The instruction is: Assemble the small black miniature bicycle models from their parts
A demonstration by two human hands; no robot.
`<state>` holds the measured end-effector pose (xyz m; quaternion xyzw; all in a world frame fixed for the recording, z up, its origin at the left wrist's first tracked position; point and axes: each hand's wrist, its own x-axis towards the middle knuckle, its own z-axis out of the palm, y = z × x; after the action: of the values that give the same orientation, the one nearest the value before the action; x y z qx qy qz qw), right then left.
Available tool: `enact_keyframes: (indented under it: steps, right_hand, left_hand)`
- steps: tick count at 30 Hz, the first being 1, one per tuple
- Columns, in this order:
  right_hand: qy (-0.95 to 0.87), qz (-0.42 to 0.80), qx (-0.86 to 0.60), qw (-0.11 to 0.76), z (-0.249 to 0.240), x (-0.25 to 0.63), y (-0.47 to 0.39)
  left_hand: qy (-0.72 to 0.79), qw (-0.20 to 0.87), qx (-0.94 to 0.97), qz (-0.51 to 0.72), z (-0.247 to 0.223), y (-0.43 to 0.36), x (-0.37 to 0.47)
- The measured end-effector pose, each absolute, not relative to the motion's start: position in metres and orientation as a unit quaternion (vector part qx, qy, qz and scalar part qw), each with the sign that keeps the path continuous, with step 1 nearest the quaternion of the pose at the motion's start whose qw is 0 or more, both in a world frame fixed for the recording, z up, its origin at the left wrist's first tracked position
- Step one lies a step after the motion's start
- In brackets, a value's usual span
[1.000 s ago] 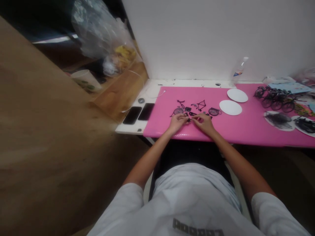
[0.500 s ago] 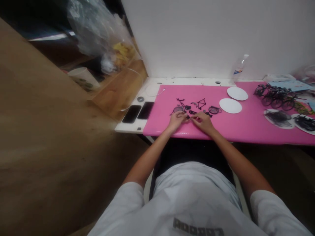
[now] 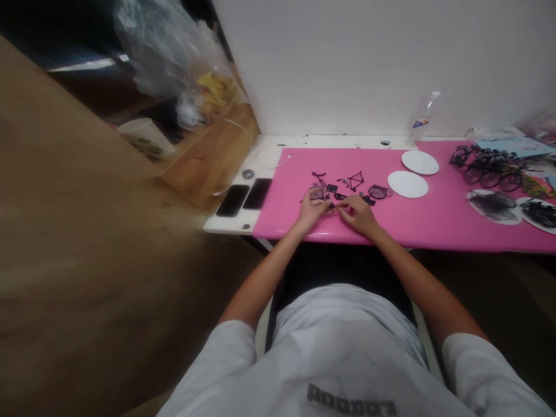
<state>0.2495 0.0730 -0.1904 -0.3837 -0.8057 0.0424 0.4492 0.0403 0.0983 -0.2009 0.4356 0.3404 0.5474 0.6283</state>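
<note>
My left hand (image 3: 311,211) and my right hand (image 3: 358,213) rest on the pink mat (image 3: 434,223), fingertips meeting on a small black part (image 3: 333,206) pinched between them. Just beyond the fingers lie small black toy-bicycle pieces: a wheel (image 3: 317,193) by the left hand, a triangular frame (image 3: 356,182), and a second wheel (image 3: 377,191) to the right. The part in my fingers is too small to make out.
Two white round plates (image 3: 407,184) lie right of the pieces. Assembled toy bicycles (image 3: 489,168) and plates of black parts (image 3: 493,205) sit at far right. Two phones (image 3: 244,197) lie left of the mat, a plastic bottle (image 3: 423,118) by the wall, a plastic bag (image 3: 174,58) at upper left.
Both hands stay together on the small part, shifting only slightly. The left hand has edged closer to the wheel. The view drifted a little.
</note>
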Motion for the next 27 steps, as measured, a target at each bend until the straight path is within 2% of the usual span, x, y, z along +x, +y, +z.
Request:
enact_keyframes:
  steps: [13,21,27]
  right_hand:
    - [-0.787,0.039,-0.403,0.465,-0.191,0.252,0.074]
    - [-0.798,0.045,-0.412,0.438,-0.191,0.251,0.074]
    - [-0.79,0.064,-0.428,0.435,-0.189,0.249,0.072]
  left_hand:
    - [0.34,0.584,0.476,0.563,-0.207,0.096,0.043]
    - [0.351,0.575,0.516,0.529,-0.197,0.093,0.041]
    - [0.381,0.564,0.484,0.55,-0.195,0.093,0.043]
